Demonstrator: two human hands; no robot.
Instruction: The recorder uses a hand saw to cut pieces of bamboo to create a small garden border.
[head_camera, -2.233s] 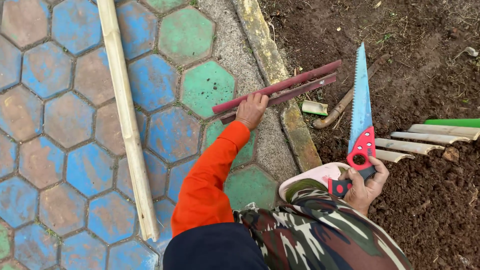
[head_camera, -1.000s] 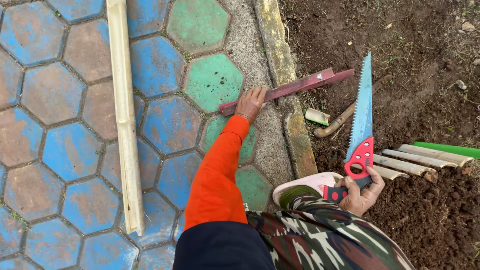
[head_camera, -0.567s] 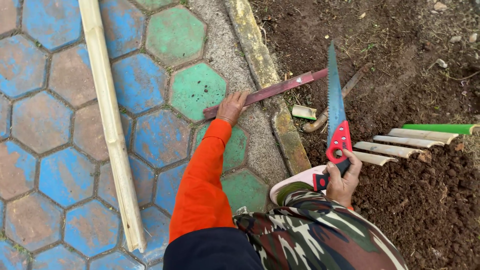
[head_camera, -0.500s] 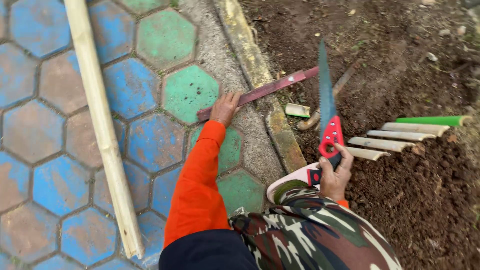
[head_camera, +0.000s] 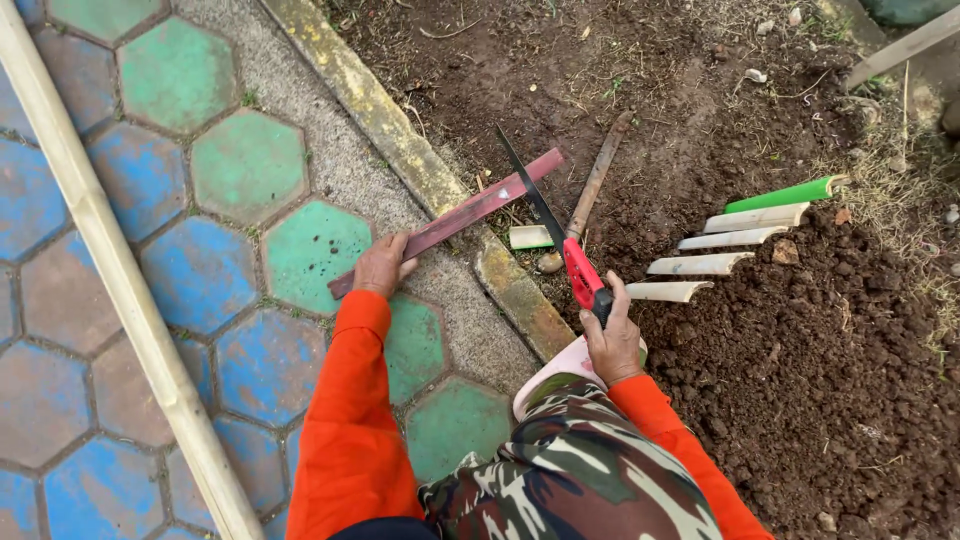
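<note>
My right hand (head_camera: 612, 340) is closed around the red handle of the saw (head_camera: 560, 240), fingers wrapped tight. The blade runs up and away from me, edge on to the camera, and crosses over the red strip (head_camera: 450, 218) right above the curb (head_camera: 420, 175); whether the teeth touch the strip I cannot tell. My left hand (head_camera: 380, 268) lies palm down on the strip's lower end, pressing it against the paving (head_camera: 240, 170), fingers spread over it rather than curled round it. The strip slants from that hand up to the right, over the curb, with its far end above the soil (head_camera: 800, 380).

Just beyond the saw a short pale offcut (head_camera: 528, 237) lies on the soil by the curb's edge, and a rusty tool (head_camera: 592, 190) with a wooden handle lies slanting beside it. Further right on the soil, 4 pale split pieces (head_camera: 715, 252) lie in a row, with 1 green piece (head_camera: 785, 194) above them.

To my left, a long pale pole (head_camera: 120, 290) lies across the blue and green hexagon paving, well apart from the strip. My knee in camouflage cloth and a pink sandal (head_camera: 555, 372) sit at the curb's near end.
</note>
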